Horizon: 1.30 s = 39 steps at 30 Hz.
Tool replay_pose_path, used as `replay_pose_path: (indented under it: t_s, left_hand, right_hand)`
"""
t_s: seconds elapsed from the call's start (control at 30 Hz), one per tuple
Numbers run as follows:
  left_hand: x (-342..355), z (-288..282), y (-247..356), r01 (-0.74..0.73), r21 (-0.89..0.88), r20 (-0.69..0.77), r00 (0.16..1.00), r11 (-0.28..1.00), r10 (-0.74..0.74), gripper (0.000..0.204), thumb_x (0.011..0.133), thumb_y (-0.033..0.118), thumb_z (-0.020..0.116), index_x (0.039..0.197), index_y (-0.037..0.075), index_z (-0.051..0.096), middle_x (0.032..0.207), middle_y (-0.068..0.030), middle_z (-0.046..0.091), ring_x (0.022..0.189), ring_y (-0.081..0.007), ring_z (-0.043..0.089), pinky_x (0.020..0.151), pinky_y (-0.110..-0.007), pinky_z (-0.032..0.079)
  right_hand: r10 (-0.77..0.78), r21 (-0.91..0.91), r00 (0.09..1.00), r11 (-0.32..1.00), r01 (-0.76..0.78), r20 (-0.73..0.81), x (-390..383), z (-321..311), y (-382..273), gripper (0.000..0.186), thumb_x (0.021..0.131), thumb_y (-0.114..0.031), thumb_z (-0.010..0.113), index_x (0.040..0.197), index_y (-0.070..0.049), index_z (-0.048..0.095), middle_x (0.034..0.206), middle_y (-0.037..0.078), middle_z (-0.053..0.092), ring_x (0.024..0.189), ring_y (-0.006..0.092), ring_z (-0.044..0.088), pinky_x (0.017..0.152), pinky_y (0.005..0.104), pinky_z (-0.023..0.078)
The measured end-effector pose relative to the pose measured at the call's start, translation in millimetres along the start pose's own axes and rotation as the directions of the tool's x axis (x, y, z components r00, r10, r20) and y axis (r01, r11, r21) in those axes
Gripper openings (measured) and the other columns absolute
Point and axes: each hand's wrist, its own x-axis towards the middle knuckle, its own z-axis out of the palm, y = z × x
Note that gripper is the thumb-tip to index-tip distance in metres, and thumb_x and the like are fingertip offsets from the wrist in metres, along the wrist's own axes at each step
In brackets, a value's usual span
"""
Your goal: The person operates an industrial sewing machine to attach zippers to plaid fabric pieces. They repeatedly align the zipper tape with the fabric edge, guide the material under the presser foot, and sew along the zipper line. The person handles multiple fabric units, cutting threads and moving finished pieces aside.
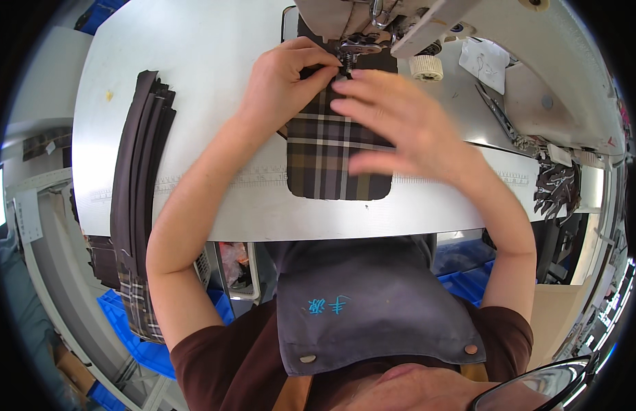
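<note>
A brown plaid fabric piece (335, 147) with rounded lower corners lies flat in the middle of the pale surface (208, 61), its lower end near the surface's front edge and its upper end under the presser foot (352, 49) of the sewing machine (468, 20) at the far edge. The left hand (287, 79) rests on the upper left corner of the fabric, its fingers (325, 72) closed in a pinch on the cloth's edge right beside the foot. The right hand (400, 120) lies over the fabric's right side with its fingers spread and loosely extended; it is blurred, so whether it presses the cloth or hovers just above is hard to tell (it appears to grip nothing). A stack of dark strips (140, 157) runs along the surface's left side and hangs over the front edge. Scissors (496, 106) lie toward the right edge, beside a white paper slip (484, 61).
</note>
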Motion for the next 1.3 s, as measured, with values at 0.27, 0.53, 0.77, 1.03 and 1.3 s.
replay_pose_path:
  t_s: [0.27,0.53,0.77,1.03,1.3]
  left_hand:
    - [15.8,-19.1,-12.1,0.038,-0.169,0.226,0.974,0.985,0.001,0.012,0.082,0.005,0.068,0.091,-0.002,0.072,0.089,-0.0085,0.069,0.081,-0.0177,0.064,0.078,-0.027,0.051]
    - [11.1,-17.6,-5.8,0.102,-0.157,0.199,0.977,0.982,-0.07,0.013,0.083,0.008,0.066,0.09,-0.001,0.072,0.091,-0.0092,0.069,0.082,-0.0192,0.065,0.078,-0.028,0.051]
    - [6.5,-9.0,6.2,0.125,-0.089,0.113,0.987,0.988,-0.115,0.012,0.083,0.009,0.066,0.088,0.0,0.071,0.087,-0.0078,0.069,0.078,-0.0221,0.066,0.073,-0.03,0.052]
    - [5.8,-11.6,2.9,0.161,-0.056,0.161,0.975,0.985,-0.15,0.013,0.085,0.008,0.068,0.095,0.001,0.073,0.095,-0.0077,0.07,0.088,-0.0147,0.066,0.081,-0.027,0.051]
    - [1.6,-10.0,-1.9,0.086,-0.026,0.132,0.988,0.996,-0.082,0.013,0.084,0.008,0.068,0.094,0.002,0.073,0.095,-0.008,0.07,0.089,-0.0177,0.066,0.081,-0.029,0.052]
  right_hand:
    - [0.048,-0.092,0.984,0.994,-0.064,-0.171,14.6,44.7,-19.6,0.014,0.081,-0.014,0.068,0.088,-0.004,0.062,0.088,0.006,0.068,0.077,0.0231,0.067,0.064,0.0333,0.053]
    - [0.197,0.215,0.974,0.962,-0.169,-0.114,0.6,20.6,-10.6,0.02,0.08,-0.002,0.069,0.1,-0.001,0.067,0.103,0.011,0.07,0.094,0.0272,0.069,0.076,0.0341,0.056]
    - [-0.005,0.038,1.0,0.999,0.005,-0.002,-12.6,21.1,-2.3,0.026,0.077,-0.01,0.073,0.101,-0.003,0.067,0.107,0.011,0.069,0.1,0.0283,0.067,0.081,0.0362,0.055]
    - [0.079,-0.113,0.986,0.992,-0.063,0.146,-4.0,21.3,-7.1,0.054,0.081,-0.028,0.07,0.126,-0.002,0.055,0.13,0.013,0.056,0.124,0.0283,0.051,0.101,0.038,0.045]
    - [0.076,-0.105,0.986,0.993,-0.061,0.147,-9.8,25.8,-8.1,0.049,0.081,-0.027,0.07,0.12,-0.001,0.058,0.129,0.014,0.056,0.124,0.0286,0.051,0.099,0.038,0.045]
